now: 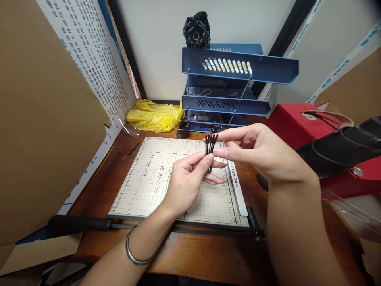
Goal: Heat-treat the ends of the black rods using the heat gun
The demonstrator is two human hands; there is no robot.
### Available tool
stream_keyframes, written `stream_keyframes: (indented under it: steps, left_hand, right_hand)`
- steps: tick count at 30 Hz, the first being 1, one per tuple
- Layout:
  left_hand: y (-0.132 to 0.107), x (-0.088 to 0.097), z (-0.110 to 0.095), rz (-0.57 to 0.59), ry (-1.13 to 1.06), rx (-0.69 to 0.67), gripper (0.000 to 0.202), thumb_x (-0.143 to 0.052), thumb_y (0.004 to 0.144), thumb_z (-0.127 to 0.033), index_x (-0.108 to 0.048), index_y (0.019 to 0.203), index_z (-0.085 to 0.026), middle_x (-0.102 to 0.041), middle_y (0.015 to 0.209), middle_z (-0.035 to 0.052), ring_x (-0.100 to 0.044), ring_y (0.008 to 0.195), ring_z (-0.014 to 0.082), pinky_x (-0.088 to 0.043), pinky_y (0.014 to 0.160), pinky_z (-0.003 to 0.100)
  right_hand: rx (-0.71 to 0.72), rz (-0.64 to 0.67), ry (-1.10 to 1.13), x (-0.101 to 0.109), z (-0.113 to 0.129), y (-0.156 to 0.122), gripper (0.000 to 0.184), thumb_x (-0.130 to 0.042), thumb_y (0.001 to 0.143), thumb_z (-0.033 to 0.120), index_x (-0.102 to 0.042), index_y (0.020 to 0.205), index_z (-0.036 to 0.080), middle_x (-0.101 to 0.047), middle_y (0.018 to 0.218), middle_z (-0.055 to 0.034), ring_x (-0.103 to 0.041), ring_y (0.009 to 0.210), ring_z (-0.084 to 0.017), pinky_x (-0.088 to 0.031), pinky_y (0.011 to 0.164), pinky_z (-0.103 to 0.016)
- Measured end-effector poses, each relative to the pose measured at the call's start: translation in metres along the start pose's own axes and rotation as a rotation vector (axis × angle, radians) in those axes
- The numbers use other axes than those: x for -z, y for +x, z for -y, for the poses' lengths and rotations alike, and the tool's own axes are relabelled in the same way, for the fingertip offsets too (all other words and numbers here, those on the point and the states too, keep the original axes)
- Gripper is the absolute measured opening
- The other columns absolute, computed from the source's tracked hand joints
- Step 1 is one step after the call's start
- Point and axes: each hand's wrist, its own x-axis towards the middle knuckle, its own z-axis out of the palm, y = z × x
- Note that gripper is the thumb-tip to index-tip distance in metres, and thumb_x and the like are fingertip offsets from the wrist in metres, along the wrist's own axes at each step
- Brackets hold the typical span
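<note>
Above a gridded paper cutter (154, 174), both hands hold a small bundle of thin black strips (210, 143) upright. My left hand (187, 180) pinches the bundle low, thumb and fingertip closed around it. My right hand (258, 153) pinches it from the right, index finger and thumb stretched toward the top ends. A metal bangle (133, 254) circles my left wrist.
A blue stacked letter tray (238, 75) stands at the back, with a small cup of black strips (181, 128) and a yellow plastic bag (153, 116) beside it. Cardboard (44, 119) leans on the left. A red box (300, 123) and a black roll (342, 151) sit at right.
</note>
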Motion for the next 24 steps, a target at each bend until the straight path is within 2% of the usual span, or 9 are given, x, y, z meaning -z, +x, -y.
stream_keyframes:
  steps: [3,7,12,15,17,19,21,22,24]
  left_hand:
    - [0.0001,0.0006,0.0001,0.002,-0.005,-0.009,0.024,-0.070,0.098,-0.037,-0.078,0.109,-0.017,-0.081,0.090,0.0024,-0.077,0.063,0.0128,-0.064,0.062,0.017]
    - [-0.0013,0.0014,-0.0009,-0.022,-0.023,-0.012,0.028,-0.070,0.098,-0.039,-0.076,0.113,-0.016,-0.081,0.092,0.0030,-0.077,0.064,0.0136,-0.065,0.062,0.018]
    - [-0.0019,0.0020,-0.0023,-0.063,0.012,0.000,0.036,-0.070,0.097,-0.044,-0.075,0.116,-0.015,-0.081,0.094,0.0054,-0.077,0.061,0.0150,-0.065,0.061,0.021]
    - [-0.0020,0.0024,-0.0019,-0.071,0.044,0.008,0.038,-0.069,0.097,-0.046,-0.075,0.118,-0.014,-0.081,0.096,0.0069,-0.077,0.062,0.0161,-0.066,0.062,0.024]
    - [-0.0019,0.0025,-0.0015,-0.068,0.050,0.005,0.038,-0.069,0.096,-0.046,-0.075,0.118,-0.015,-0.081,0.097,0.0072,-0.077,0.063,0.0167,-0.066,0.062,0.024]
    - [-0.0017,0.0024,-0.0014,-0.066,0.046,0.006,0.037,-0.070,0.096,-0.045,-0.075,0.117,-0.015,-0.081,0.096,0.0068,-0.077,0.063,0.0165,-0.066,0.061,0.024]
    - [-0.0018,0.0022,-0.0016,-0.067,0.037,0.008,0.036,-0.070,0.096,-0.044,-0.075,0.117,-0.015,-0.081,0.095,0.0061,-0.077,0.061,0.0159,-0.066,0.061,0.023]
    - [-0.0019,0.0022,-0.0018,-0.063,0.031,0.008,0.036,-0.070,0.097,-0.044,-0.075,0.116,-0.015,-0.081,0.094,0.0058,-0.077,0.061,0.0155,-0.065,0.061,0.022]
    - [-0.0024,0.0021,-0.0021,-0.045,0.018,0.002,0.033,-0.070,0.097,-0.042,-0.076,0.115,-0.015,-0.081,0.094,0.0051,-0.077,0.061,0.0147,-0.065,0.061,0.020]
  right_hand:
    - [-0.006,-0.007,-0.011,0.0003,0.0002,0.0004,0.036,-0.088,0.072,0.045,-0.084,0.102,0.024,-0.039,0.054,0.0057,-0.039,0.052,-0.007,-0.047,0.053,-0.024]
    - [-0.002,-0.073,-0.009,0.0021,-0.0002,0.0021,0.039,-0.083,0.079,0.048,-0.082,0.109,0.023,-0.064,0.067,-0.0007,-0.061,0.066,-0.014,-0.054,0.062,-0.029]
    - [0.014,-0.245,-0.070,0.0052,-0.0034,0.0061,0.027,-0.085,0.076,0.047,-0.085,0.090,0.025,-0.077,0.087,-0.0059,-0.069,0.081,-0.020,-0.056,0.070,-0.032]
    - [0.011,-0.242,-0.141,0.0062,-0.0034,0.0060,0.027,-0.087,0.073,0.049,-0.085,0.085,0.025,-0.079,0.089,-0.0065,-0.068,0.079,-0.020,-0.054,0.068,-0.031]
    - [0.003,-0.213,-0.210,0.0048,-0.0018,0.0049,0.030,-0.087,0.073,0.052,-0.083,0.078,0.022,-0.076,0.078,-0.0057,-0.063,0.069,-0.017,-0.048,0.060,-0.029]
    - [-0.018,-0.246,-0.260,0.0019,-0.0002,0.0041,0.041,-0.083,0.075,0.057,-0.076,0.062,0.019,-0.064,0.058,-0.0027,-0.050,0.054,-0.011,-0.037,0.050,-0.027]
    - [-0.022,-0.293,-0.256,-0.0013,0.0007,0.0041,0.053,-0.080,0.078,0.061,-0.066,0.051,0.018,-0.052,0.048,-0.0002,-0.040,0.048,-0.008,-0.031,0.048,-0.027]
    - [-0.012,-0.288,-0.238,-0.0025,0.0008,0.0044,0.053,-0.079,0.079,0.061,-0.066,0.051,0.018,-0.053,0.049,-0.0003,-0.042,0.049,-0.009,-0.032,0.049,-0.027]
    - [0.018,-0.201,-0.201,-0.0037,0.0004,0.0053,0.041,-0.080,0.080,0.058,-0.075,0.066,0.019,-0.066,0.065,-0.0027,-0.055,0.059,-0.012,-0.042,0.056,-0.027]
